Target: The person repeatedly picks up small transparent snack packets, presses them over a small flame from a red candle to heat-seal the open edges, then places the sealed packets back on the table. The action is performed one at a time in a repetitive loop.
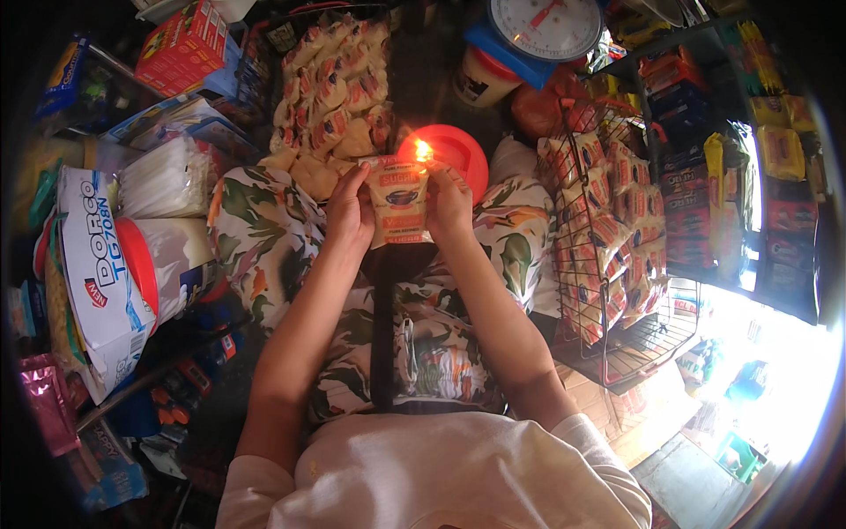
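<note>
Between my two hands is a small clear plastic bag of sugar (400, 202) with red and blue print. My left hand (350, 206) grips its left edge. My right hand (450, 202) pinches the upper right corner, close to a small bright flame (423, 152). The flame burns just beyond the bag's top edge, in front of a red round plastic lid or basin (468, 155); what carries the flame is hidden. Past my left hand, a pile of unprinted-looking filled bags (317, 175) lies below a stack of printed sugar bags (337, 79).
At right, a wire basket (605, 330) holds several sugar bags (588, 231). A dial scale (546, 23) stands on a red-lidded tub (486, 76) at the back. Left are a white jar with a red lid (175, 258) and a bundle of clear plastic bags (162, 177). Shelves of packets (687, 192) line the right.
</note>
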`<act>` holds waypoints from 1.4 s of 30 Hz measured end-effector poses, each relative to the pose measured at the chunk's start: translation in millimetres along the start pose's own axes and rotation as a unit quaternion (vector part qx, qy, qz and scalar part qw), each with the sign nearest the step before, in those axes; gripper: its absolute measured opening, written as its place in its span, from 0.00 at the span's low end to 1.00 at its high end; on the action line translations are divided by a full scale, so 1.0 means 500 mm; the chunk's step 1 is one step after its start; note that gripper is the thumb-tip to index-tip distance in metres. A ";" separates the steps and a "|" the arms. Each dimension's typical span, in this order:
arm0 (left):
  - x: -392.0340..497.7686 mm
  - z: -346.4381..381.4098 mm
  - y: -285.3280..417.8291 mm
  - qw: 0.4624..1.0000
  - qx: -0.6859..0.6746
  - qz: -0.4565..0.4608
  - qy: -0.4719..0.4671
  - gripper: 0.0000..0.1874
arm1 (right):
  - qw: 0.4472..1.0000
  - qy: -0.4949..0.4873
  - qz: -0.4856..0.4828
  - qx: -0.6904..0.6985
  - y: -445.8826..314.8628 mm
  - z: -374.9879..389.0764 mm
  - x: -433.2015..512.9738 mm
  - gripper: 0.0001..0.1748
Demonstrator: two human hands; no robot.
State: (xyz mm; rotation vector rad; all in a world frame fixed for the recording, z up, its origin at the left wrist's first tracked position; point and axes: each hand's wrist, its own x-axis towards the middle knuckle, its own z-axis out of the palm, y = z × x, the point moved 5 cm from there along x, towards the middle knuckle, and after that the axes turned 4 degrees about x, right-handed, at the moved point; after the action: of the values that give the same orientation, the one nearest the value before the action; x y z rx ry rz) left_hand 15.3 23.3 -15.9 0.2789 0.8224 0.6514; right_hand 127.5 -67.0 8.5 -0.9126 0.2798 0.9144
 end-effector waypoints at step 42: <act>-0.006 0.012 0.008 0.999 -0.019 -0.040 0.028 0.16 | 1.000 0.008 -0.002 -0.001 0.004 0.003 0.024 0.06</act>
State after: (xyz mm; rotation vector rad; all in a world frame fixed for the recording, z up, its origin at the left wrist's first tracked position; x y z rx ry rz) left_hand 16.7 24.5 -8.7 0.1937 0.8694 0.6018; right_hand 132.9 -58.6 1.7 -0.9213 0.2906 0.9043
